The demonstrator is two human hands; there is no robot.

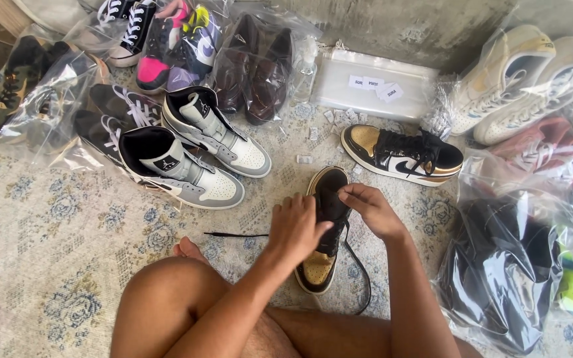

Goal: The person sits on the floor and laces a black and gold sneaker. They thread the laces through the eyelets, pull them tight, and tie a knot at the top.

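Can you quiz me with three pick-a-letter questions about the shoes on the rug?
1. Where does the other black-and-gold leather sneaker lie?
A. on the person's knee
B. on the patterned rug, beyond the hands
C. inside a plastic bag

2. How many grey-and-white high-top sneakers stand outside the bags?
A. two
B. five
C. none

3. What state is the black-and-gold sneaker under the hands in?
A. sealed in a bag
B. tightly tied
C. its black lace trails loose on the rug

Answers: 1 B, it lies on its side just past the right hand. 2 A, a pair stands side by side. 3 C, the left hand and right hand rest on its tongue while lace ends lie free.
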